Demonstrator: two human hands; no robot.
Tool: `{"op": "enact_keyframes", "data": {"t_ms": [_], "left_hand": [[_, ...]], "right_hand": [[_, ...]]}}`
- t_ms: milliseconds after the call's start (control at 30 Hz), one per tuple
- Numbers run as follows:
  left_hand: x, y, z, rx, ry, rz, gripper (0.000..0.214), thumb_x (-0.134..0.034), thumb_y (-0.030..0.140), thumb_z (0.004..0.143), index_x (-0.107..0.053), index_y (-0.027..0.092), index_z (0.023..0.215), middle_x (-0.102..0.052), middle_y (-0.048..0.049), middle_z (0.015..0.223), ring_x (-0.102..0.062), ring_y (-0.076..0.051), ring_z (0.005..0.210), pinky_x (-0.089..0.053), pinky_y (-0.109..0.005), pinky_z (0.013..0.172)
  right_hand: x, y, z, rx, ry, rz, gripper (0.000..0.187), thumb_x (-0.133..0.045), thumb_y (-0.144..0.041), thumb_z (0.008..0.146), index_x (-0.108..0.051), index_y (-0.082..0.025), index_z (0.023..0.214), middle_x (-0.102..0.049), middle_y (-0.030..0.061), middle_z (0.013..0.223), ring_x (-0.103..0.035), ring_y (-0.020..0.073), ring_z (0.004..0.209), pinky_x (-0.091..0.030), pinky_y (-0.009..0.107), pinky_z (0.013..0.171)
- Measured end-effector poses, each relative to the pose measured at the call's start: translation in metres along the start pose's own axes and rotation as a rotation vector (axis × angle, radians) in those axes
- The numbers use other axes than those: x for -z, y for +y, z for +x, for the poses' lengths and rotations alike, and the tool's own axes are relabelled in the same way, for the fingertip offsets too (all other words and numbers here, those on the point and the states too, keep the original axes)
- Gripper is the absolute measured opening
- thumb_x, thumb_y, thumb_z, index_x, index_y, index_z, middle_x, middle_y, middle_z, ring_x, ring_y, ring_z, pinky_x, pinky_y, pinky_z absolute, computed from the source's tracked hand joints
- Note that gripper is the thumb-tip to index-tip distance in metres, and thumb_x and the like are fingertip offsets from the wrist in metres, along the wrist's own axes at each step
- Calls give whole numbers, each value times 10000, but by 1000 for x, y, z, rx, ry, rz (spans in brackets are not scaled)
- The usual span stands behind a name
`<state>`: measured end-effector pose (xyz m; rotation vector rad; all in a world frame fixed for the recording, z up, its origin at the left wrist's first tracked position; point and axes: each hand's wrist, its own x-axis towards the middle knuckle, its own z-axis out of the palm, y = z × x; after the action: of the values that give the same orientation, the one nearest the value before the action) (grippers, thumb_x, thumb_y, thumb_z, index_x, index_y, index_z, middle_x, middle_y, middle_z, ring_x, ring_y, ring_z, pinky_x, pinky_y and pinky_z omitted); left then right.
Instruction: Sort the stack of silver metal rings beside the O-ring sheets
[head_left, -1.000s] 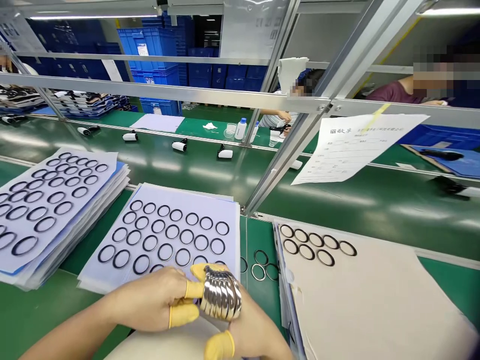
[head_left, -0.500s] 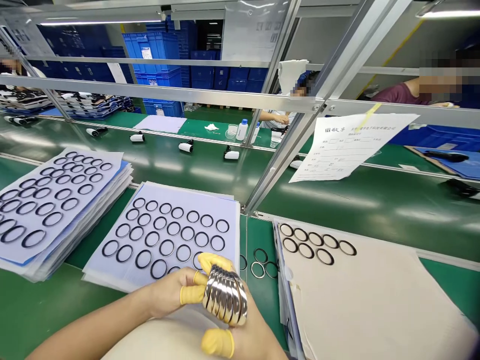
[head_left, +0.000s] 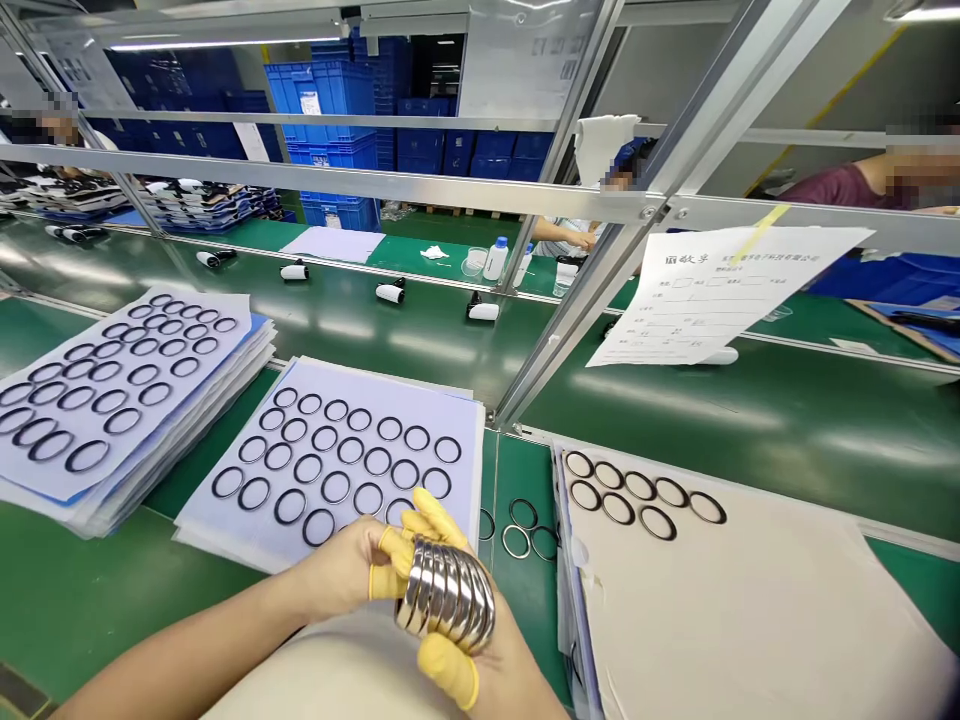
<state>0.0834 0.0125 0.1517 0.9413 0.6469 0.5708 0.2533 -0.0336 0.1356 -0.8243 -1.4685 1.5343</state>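
Note:
A row of several shiny metal rings [head_left: 454, 595] lies in my right hand [head_left: 499, 650], its thumb below them and its fingers behind and above. My left hand [head_left: 352, 570] reaches in from the left, with thumb and finger closed at the left end of the row. Yellow finger cots cover the fingertips of both hands. Just beyond, flat dark-edged rings [head_left: 350, 450] lie in rows on a white sheet stack [head_left: 259, 540]. A few loose rings [head_left: 516, 541] rest on the green bench to the right of that stack.
More rings cover a sheet stack [head_left: 225, 385] at left. A beige sheet stack [head_left: 720, 620] at right carries several rings at its far left corner. Behind runs a green conveyor [head_left: 337, 320] with black-and-white parts. A metal frame post [head_left: 577, 320] and hanging paper [head_left: 720, 295] stand ahead.
The view has shifted slightly, so the surroundings sit further right. My right fingers are stretched further up behind the rings, and the row is tilted differently. My left fingertips remain at its left end.

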Motion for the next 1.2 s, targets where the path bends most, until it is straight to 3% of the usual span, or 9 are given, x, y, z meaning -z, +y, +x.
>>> {"op": "enact_keyframes", "data": {"t_ms": [133,267,433,533,633,733,833,967,1200], "left_hand": [[-3,-2,2,-5,103,61,195,-814,310,645,-730,135,651,-610,-9,675,-519,-118,631,-444,-238,625],[1,6,-2,-223,148,312,119,-721,261,760,-743,155,711,-672,-53,803,-584,-168,747,-467,-275,691],[5,19,-7,-526,114,895,214,-558,211,881,-737,189,766,-727,-66,862,-590,-187,808,-424,-337,821],[4,20,-4,-569,54,1008,231,-517,205,901,-710,190,775,-727,-59,859,-576,-185,809,-419,-346,836],[7,22,-4,-616,28,1019,242,-489,183,913,-686,177,772,-710,-66,882,-567,-184,854,-423,-336,851],[21,32,-9,-547,-128,1103,196,-505,175,917,-672,185,815,-693,-51,943,-578,-171,897,-408,-309,886],[42,47,-17,-380,-304,1258,169,-531,202,920,-637,190,789,-661,-6,780,-576,-135,746,-414,-259,819],[66,61,-23,-318,-366,1308,169,-546,219,904,-586,184,744,-597,13,678,-523,-121,633,-415,-219,685],[93,55,-18,-93,-564,665,379,-359,376,977,-576,153,761,-600,-15,644,-512,-86,462,-448,-183,519]], "right_hand": [[-2,3,-1,-74,46,69,531,-446,-604,881,-569,-243,1250,-576,130,1333,-395,294,1352,-263,505,1137],[0,9,0,-68,33,36,566,-518,-616,838,-563,-234,1253,-628,129,1254,-444,305,1307,-302,497,1118],[5,17,0,-135,-206,203,415,-623,-554,806,-662,-273,1109,-720,82,1071,-678,284,954,-508,455,889],[4,15,1,-143,-345,418,502,-704,-498,765,-588,-334,1225,-723,51,1098,-716,249,862,-526,424,833],[2,13,2,-111,-312,430,447,-701,-466,784,-610,-339,1202,-722,45,1108,-711,238,887,-501,428,876],[0,14,0,-114,-206,302,431,-674,-525,781,-661,-254,1116,-727,84,1044,-689,269,911,-494,455,887],[-7,15,1,-180,-61,-14,599,-681,-613,715,-646,-199,1147,-673,129,1100,-623,337,1007,-473,506,906],[-24,4,19,-219,22,-404,649,-704,-626,668,-665,-200,1156,-615,147,1144,-522,389,1110,-402,543,975],[-46,-7,51,-177,143,-227,902,-687,-752,558,-552,-254,1298,-517,143,1348,-449,402,1246,-339,552,1045]]}}
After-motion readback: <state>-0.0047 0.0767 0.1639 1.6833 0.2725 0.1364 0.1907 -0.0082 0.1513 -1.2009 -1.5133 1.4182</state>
